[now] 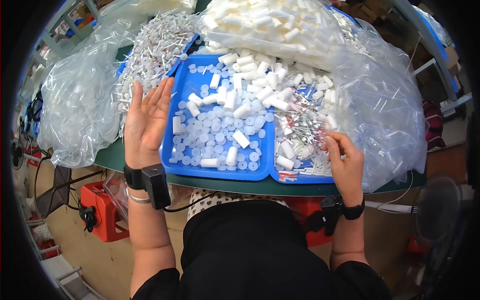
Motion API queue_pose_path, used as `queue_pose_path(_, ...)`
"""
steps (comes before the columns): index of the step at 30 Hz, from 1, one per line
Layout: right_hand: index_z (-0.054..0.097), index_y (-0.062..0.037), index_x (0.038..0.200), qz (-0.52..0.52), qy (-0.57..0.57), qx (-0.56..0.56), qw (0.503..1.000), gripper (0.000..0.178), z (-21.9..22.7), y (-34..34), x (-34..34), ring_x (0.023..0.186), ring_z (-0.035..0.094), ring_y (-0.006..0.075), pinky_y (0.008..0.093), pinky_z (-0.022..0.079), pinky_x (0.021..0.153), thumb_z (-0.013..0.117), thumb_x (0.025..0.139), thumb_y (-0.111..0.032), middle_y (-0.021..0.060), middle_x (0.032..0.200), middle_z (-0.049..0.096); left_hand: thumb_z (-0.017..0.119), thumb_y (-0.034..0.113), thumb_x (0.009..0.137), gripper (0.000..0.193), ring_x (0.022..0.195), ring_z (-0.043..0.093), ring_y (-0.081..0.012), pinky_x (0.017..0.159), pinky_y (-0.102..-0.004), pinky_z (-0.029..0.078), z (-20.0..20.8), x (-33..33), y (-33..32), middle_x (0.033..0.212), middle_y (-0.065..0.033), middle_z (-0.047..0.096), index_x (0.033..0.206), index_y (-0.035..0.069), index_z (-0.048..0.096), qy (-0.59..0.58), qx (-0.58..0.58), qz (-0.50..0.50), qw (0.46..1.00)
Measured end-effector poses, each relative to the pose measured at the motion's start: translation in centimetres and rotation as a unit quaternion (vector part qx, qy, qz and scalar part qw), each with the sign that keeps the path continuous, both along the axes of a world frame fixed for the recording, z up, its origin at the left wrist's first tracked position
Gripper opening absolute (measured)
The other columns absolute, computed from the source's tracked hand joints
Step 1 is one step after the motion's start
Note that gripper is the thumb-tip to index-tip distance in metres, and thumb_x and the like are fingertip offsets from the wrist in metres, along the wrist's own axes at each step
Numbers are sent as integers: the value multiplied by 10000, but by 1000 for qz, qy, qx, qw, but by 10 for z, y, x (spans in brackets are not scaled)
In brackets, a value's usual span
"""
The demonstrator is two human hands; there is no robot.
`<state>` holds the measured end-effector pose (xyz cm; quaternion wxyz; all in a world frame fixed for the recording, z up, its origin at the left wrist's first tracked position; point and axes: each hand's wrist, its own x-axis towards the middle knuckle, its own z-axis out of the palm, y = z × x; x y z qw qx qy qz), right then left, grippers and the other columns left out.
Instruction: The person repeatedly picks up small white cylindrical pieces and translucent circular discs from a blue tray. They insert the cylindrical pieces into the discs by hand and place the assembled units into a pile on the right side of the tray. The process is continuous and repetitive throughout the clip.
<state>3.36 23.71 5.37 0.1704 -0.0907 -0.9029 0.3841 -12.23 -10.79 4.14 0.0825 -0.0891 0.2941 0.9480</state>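
Note:
My left hand is held palm up with its fingers stretched out, at the left edge of a blue tray. Nothing shows on the bare palm. In that tray lie translucent round caps and white cylinders. My right hand is closed in a pinch at the right edge of a second blue tray; whatever its fingertips hold is too small to make out. Close to those fingertips is a heap of thin white sticks, some with red parts, mixed with white cylinders.
A large clear bag of white cylinders lies behind the trays. At the far left is a pile of capped sticks. Crumpled clear plastic bags flank both sides. A red stool and a fan stand beyond the green table's near edge.

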Motion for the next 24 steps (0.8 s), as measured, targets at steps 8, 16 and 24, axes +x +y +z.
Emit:
queue_pose_path(8, 632, -34, 887, 65, 53, 279, 957, 119, -15, -7, -11, 772, 602, 301, 389, 465, 682, 668, 786, -86, 109, 815, 623, 641, 75, 860, 230, 964, 593, -198, 830, -310, 476, -33, 62, 60, 1101, -88, 634, 1081, 8, 641, 262, -609, -145, 734)
queue_pose_path(16, 607, -39, 872, 34, -5, 331, 943, 136, -27, -3, -22, 749, 599, 299, 399, 466, 685, 672, 765, -93, 114, 814, 606, 659, -39, 721, 267, 897, 536, -303, 806, -372, 463, -51, 66, 69, 963, -109, 581, 983, 10, 641, 410, -755, -63, 509)
queue_pose_path(24, 569, -10, 910, 14, -30, -91, 995, 102, -9, 0, -12, 728, 643, 150, 270, 503, 655, 647, 844, -21, 84, 855, 637, 668, -14, 762, 173, 789, 564, -312, 693, -360, 468, -51, 56, 62, 847, -123, 600, 931, 24, 655, 372, -688, -16, 623)
